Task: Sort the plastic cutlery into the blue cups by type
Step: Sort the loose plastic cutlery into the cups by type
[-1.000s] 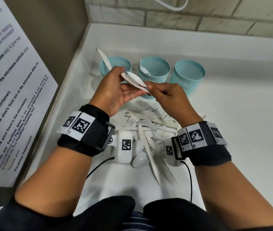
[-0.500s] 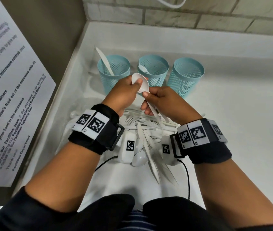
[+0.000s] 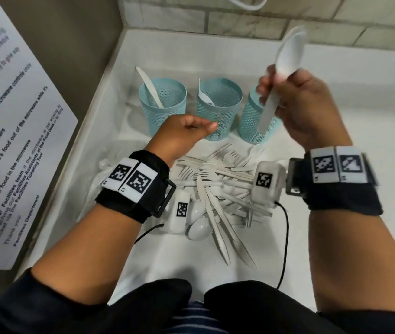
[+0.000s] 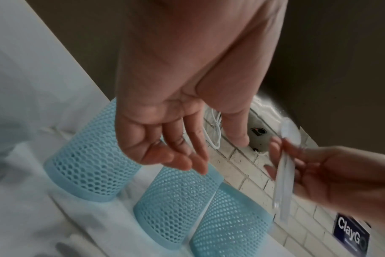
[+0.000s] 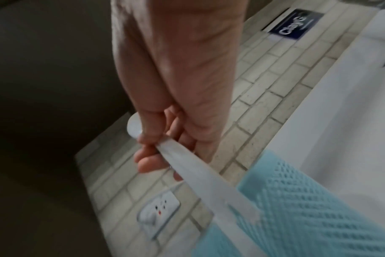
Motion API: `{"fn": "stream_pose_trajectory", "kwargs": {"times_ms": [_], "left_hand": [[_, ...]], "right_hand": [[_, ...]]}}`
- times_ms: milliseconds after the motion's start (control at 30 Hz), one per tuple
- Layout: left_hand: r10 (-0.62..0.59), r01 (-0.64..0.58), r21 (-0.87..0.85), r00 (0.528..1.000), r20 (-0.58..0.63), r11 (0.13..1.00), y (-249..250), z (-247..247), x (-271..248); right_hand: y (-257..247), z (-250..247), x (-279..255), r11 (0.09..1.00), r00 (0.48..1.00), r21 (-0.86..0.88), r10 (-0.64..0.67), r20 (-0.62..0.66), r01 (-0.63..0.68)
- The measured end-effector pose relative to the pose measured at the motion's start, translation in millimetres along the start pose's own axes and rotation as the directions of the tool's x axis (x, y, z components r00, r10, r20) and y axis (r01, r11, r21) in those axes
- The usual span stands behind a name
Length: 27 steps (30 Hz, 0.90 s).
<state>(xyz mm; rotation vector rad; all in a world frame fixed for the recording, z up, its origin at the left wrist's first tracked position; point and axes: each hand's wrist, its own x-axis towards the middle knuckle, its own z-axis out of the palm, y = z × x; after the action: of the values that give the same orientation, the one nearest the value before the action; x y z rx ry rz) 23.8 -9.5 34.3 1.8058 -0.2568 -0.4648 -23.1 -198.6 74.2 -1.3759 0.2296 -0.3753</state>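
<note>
Our right hand [image 3: 305,104] grips a white plastic spoon [image 3: 285,59] (bowl up) above the rightmost blue mesh cup [image 3: 252,124]; our left hand [image 3: 179,138] hangs loose-fingered, holding nothing.

I wear black wristbands [image 3: 132,194] with black-and-white square tags [image 3: 337,167], small white boxes [image 3: 179,212] with black cables [image 3: 284,239], and dark sleeves [image 3: 47,307].

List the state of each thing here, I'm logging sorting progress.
Left cup: upright, holds a knife.
Middle cup: upright, holds one utensil.
Right cup: upright, contents hidden.
Spoon: held, handle down.
Right hand: gripping spoon.
Left hand: holds nothing.
Cutlery pile: unsorted.
</note>
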Motion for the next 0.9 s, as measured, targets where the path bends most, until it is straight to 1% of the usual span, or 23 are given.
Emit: {"fn": "stream_pose_trajectory", "kwargs": {"times_ms": [33,67,133,167,200,233,267,367,467,500,567,633,667,733,767,800,867,900], "left_hand": [[-0.023,0.022,0.043,1.000,0.015,0.999,-2.0,-0.1,0.7],[-0.038,0.035,0.086,0.999,0.027,0.996,-4.1,0.5,1.5],[-0.061,0.050,0.185,0.997,0.054,0.982,-7.2,1.9,1.8],[-0.070,0.050,0.250,0.995,0.073,0.967,-8.1,2.9,1.2],[-0.080,0.047,0.328,0.993,0.089,0.944,-9.2,3.5,0.7],[-0.090,0.042,0.405,0.991,0.100,0.913,-10.6,3.8,0.6],[-0.103,0.041,0.472,0.989,0.106,0.881,-12.3,3.4,1.0],[-0.151,0.054,0.610,0.982,0.109,0.791,-18.5,2.4,3.8],[-0.178,0.038,0.708,0.976,0.124,0.705,-22.9,3.6,5.7],[-0.181,0.022,0.734,0.974,0.138,0.679,-23.9,4.4,6.6],[-0.188,-0.007,0.777,0.969,0.161,0.630,-25.6,5.7,8.2],[-0.206,-0.019,0.805,0.963,0.174,0.593,-27.0,7.0,9.8],[-0.215,-0.025,0.818,0.960,0.181,0.575,-27.6,7.6,10.4],[-0.234,-0.043,0.851,0.953,0.192,0.523,-28.2,8.8,11.5],[-0.241,-0.053,0.869,0.951,0.195,0.492,-29.1,9.3,12.9],[-0.245,-0.063,0.883,0.950,0.196,0.464,-29.6,9.9,14.2],[-0.253,-0.067,0.904,0.949,0.188,0.422,-30.6,10.6,16.7],[-0.258,-0.062,0.910,0.949,0.181,0.409,-30.5,11.2,17.5]], "right_hand": [[-6.3,-4.8,3.9,0.995,0.995,0.064,-0.077,-0.057,0.080],[-10.2,-8.6,7.9,0.979,0.979,0.106,-0.163,-0.120,0.176],[-11.0,-13.1,15.5,0.918,0.908,0.133,-0.331,-0.258,0.373],[-8.2,-13.7,19.0,0.892,0.871,0.114,-0.389,-0.301,0.438],[-3.7,-13.9,21.7,0.881,0.848,0.078,-0.420,-0.323,0.466],[2.2,-13.7,23.8,0.888,0.843,0.032,-0.423,-0.333,0.458],[8.8,-13.6,25.8,0.906,0.849,-0.017,-0.402,-0.342,0.422],[24.8,-15.8,33.2,0.952,0.883,-0.180,-0.299,-0.362,0.249],[34.2,-18.3,40.7,0.937,0.921,-0.345,-0.181,-0.346,0.054],[35.7,-19.3,42.4,0.923,0.923,-0.384,-0.156,-0.351,0.010],[36.6,-21.7,44.5,0.900,0.929,-0.435,-0.141,-0.343,-0.024],[35.4,-21.7,42.9,0.885,0.941,-0.466,-0.154,-0.302,-0.005],[33.7,-21.3,41.4,0.861,0.939,-0.509,-0.192,-0.287,0.021],[26.2,-17.4,35.7,0.750,0.905,-0.651,-0.350,-0.241,0.117],[20.9,-13.7,31.8,0.685,0.880,-0.706,-0.433,-0.195,0.181],[15.4,-9.6,26.8,0.639,0.860,-0.732,-0.488,-0.147,0.238],[5.7,-2.2,16.1,0.578,0.844,-0.756,-0.533,-0.065,0.307],[1.7,0.9,10.8,0.565,0.850,-0.761,-0.525,-0.035,0.318]]}}
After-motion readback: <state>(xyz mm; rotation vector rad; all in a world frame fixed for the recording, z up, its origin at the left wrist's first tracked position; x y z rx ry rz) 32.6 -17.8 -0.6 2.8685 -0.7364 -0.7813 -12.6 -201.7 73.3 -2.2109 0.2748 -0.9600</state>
